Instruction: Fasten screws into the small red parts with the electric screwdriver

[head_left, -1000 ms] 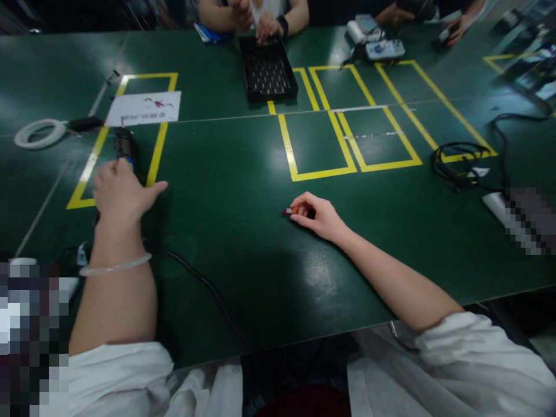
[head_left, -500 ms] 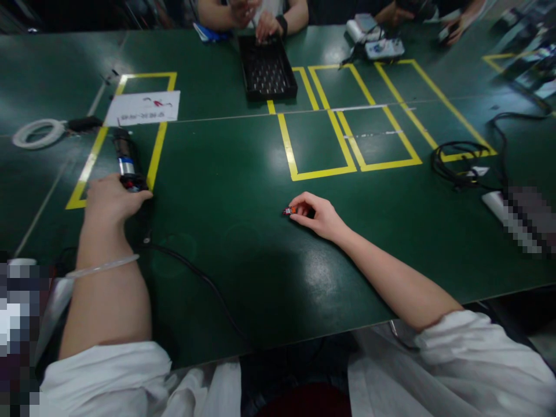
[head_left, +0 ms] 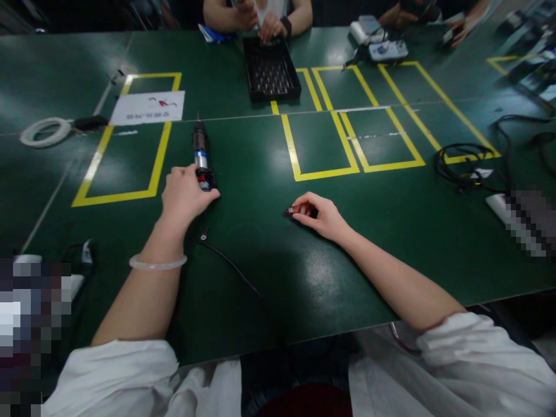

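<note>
My left hand (head_left: 185, 194) is closed around the lower part of a corded electric screwdriver (head_left: 200, 152), dark with a silver and blue band. Its bit points away from me, towards the far side of the green table. From the tool's rear a black cord (head_left: 230, 263) runs back towards the table's near edge. To the right, my right hand (head_left: 319, 215) rests low over the tabletop. Thumb and fingertips pinch a small red and orange part (head_left: 292, 211), too small to name exactly; the fingers partly hide it.
Yellow tape rectangles (head_left: 328, 174) mark the table. A printed sheet (head_left: 147, 108) and a white cable coil (head_left: 46, 132) lie left. Across from me, a person's hands (head_left: 271, 27) are at a black tray (head_left: 273, 72) of small parts. A black cable coil (head_left: 463, 159) lies right.
My left hand has moved right with the electric screwdriver, out of the left taped rectangle; the cord has shifted along. My right hand stays nearly in place, still pinching the small part.
</note>
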A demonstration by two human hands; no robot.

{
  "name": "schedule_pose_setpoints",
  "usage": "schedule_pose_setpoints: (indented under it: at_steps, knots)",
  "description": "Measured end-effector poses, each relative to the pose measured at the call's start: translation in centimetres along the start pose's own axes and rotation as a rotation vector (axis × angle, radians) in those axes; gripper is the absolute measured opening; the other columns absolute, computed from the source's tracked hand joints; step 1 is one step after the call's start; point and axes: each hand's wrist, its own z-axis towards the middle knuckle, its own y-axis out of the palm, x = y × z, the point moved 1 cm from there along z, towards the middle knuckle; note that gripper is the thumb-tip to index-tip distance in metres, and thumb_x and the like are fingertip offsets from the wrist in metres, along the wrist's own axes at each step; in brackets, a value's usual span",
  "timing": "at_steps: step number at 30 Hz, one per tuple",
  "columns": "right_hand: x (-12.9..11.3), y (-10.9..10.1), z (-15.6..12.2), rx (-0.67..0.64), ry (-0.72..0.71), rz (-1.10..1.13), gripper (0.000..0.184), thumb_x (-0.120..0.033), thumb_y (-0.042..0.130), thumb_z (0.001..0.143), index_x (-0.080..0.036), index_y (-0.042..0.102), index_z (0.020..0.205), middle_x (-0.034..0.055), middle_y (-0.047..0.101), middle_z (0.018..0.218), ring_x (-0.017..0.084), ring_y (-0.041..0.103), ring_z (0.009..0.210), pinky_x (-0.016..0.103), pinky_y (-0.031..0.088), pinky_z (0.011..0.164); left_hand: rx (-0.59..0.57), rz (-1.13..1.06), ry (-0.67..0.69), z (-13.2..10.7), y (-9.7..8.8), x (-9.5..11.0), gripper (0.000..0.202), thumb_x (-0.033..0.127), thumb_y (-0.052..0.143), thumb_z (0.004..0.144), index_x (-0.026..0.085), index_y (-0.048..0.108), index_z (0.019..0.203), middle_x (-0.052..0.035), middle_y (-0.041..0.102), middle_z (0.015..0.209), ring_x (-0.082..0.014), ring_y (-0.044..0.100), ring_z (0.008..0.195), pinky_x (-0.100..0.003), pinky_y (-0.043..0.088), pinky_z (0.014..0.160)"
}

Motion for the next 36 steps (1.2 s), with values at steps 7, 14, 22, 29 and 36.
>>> schedule_pose_setpoints:
  at_steps: [7,14,22,29,36]
  knots:
    - [0.1,0.1,0.0,0.026,-0.002,-0.026,0.014,-0.024,0.069,0.086,-0.02,0.063,0.098,0.0001,0.062,0.082,0.013,0.057,0.068,0.028,0.048,0.065,-0.01,-0.054,0.141,-3.2,0.4,9.2,0.073,0.042,0.065,0.082,0.016,0.045,0.147,-0.0176,0.053,0.136,-0.0378,0.053,0.121,-0.051,0.054,0.096]
    - [0.1,0.2,0.0,0.028,-0.017,-0.035,0.014,-0.021,0.067,0.085,-0.02,0.061,0.097,0.0,0.063,0.082,0.014,0.059,0.07,0.028,0.048,0.066,-0.041,-0.17,0.36,-5.7,1.3,12.8,0.071,0.036,0.062,0.084,0.014,0.042,0.149,-0.0152,0.053,0.139,-0.0332,0.053,0.122,-0.045,0.054,0.099]
    - [0.0,0.3,0.0,0.046,-0.021,-0.063,0.013,-0.021,0.067,0.085,-0.02,0.06,0.095,-0.0005,0.061,0.081,0.014,0.059,0.069,0.028,0.047,0.066,-0.057,-0.219,0.421,-6.5,1.5,13.6,0.071,0.035,0.06,0.085,0.012,0.041,0.15,-0.0158,0.053,0.139,-0.0323,0.053,0.122,-0.046,0.053,0.101]
    - [0.1,0.6,0.3,0.064,-0.026,-0.141,0.013,-0.019,0.068,0.083,-0.021,0.058,0.091,-0.0002,0.059,0.082,0.014,0.056,0.072,0.029,0.047,0.068,-0.065,-0.2,0.426,-6.6,1.1,13.8,0.071,0.033,0.061,0.084,0.015,0.042,0.15,-0.0155,0.053,0.139,-0.0329,0.053,0.122,-0.045,0.055,0.097]
    - [0.2,0.6,0.2,0.025,-0.051,-0.13,0.018,-0.017,0.067,0.087,-0.021,0.057,0.101,0.0004,0.058,0.087,0.014,0.057,0.072,0.028,0.047,0.068,-0.089,-0.163,0.43,-6.8,0.5,14.0,0.071,0.031,0.062,0.083,0.011,0.042,0.149,-0.0165,0.054,0.138,-0.033,0.053,0.121,-0.045,0.057,0.095]
